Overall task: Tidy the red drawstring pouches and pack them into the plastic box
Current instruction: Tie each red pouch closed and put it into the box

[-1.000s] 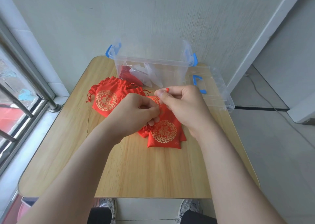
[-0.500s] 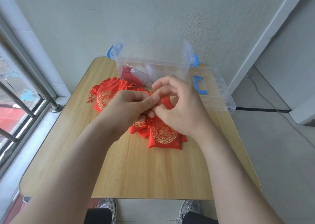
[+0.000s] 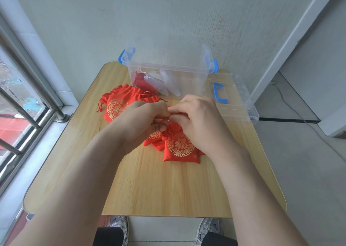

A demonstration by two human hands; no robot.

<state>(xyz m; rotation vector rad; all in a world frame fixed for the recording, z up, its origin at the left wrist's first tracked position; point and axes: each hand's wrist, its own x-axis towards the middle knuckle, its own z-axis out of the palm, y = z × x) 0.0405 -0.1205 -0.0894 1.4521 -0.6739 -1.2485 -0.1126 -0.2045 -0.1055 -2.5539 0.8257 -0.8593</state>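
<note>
Left hand (image 3: 148,118) and right hand (image 3: 196,122) both pinch the red gold-printed drawstring pouch (image 3: 179,148) at its neck. Pouch body lies 6 o'clock of that grip on the wooden surface (image 3: 149,189), long axis 12–6. Clear plastic box (image 3: 187,77) at 12.

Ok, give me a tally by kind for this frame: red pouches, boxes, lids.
Clear plastic box with blue latches: 1
Clear plastic lid with blue handle: 1
Dark red pouch inside the box: 1
Red drawstring pouches with gold emblems on the wooden table: at least 4 (piles overlap)
Total: at least 7
</note>
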